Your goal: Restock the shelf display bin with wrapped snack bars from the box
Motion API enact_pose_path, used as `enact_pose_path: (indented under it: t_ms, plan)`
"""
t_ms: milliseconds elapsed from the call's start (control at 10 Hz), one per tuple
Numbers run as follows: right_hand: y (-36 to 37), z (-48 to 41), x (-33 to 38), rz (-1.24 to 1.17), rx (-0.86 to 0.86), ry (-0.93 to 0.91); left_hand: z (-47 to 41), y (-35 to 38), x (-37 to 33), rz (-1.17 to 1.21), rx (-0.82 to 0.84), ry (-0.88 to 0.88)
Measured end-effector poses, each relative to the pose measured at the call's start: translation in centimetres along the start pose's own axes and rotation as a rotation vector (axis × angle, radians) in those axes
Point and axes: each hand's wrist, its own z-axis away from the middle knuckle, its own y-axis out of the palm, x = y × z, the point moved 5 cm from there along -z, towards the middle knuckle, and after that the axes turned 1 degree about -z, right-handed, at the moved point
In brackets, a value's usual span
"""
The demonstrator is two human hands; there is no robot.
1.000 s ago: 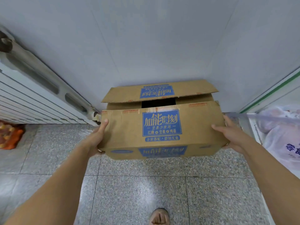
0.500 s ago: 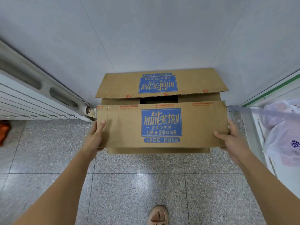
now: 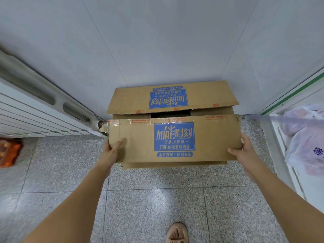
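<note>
A brown cardboard box (image 3: 210, 137) with blue printed labels sits low on the speckled floor against the white wall. Its two top flaps are partly folded over, leaving a dark gap (image 3: 171, 114) between them, and I cannot make out any snack bars inside. My left hand (image 3: 110, 153) grips the left end of the near flap, thumb on top. My right hand (image 3: 243, 153) grips the right end the same way. No display bin is in view.
A white radiator (image 3: 35, 116) runs along the left wall, with an orange bag (image 3: 8, 151) on the floor beneath it. At the right stands a white frame with a green stripe (image 3: 289, 97) and a filled plastic bag (image 3: 305, 137). My foot (image 3: 177, 232) is near the bottom edge.
The box has gone down and toward the wall, so its front face is now nearly hidden. Both my hands have shifted from the box's sides to the ends of the near flap.
</note>
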Motion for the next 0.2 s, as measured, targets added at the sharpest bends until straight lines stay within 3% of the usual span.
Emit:
enact_pose_path:
  t_ms: [100, 200]
  plan:
    - [-0.2, 2.3, 1.1, 0.079, -0.047, 0.011, 1.9, 0.3, 0.3, -0.444, -0.012, 0.007]
    - [-0.6, 6.5, 3.6, 0.213, -0.098, 0.004, 6.8, 1.2, -1.9, -0.589, -0.001, 0.116]
